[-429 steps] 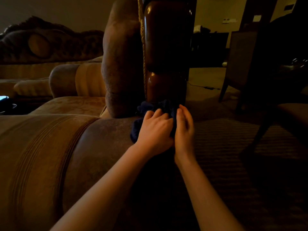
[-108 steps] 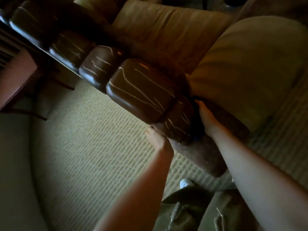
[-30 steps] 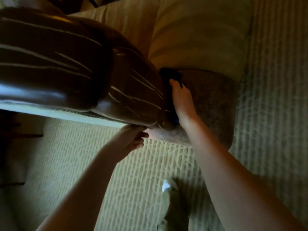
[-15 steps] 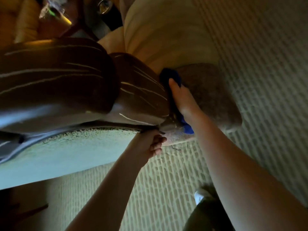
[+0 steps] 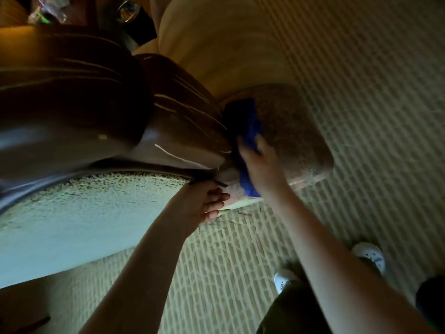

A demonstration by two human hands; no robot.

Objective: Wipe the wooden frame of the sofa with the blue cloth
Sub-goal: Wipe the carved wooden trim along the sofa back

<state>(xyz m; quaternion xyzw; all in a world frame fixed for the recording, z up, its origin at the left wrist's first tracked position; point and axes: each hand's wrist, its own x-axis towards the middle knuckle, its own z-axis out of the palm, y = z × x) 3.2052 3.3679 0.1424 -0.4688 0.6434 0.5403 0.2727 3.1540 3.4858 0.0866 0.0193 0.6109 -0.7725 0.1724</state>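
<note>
Carpet (image 5: pixel 361 116) | right hand (image 5: pixel 262 165) grip clutches blue cloth (image 5: pixel 250 126), nudged lower on wooden frame (image 5: pixel 183 131) | left hand (image 5: pixel 204 206) curled beneath

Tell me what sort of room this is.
Probably a carpeted living room or lounge: an upholstered sofa with a glossy wooden frame, on patterned carpet.
</note>
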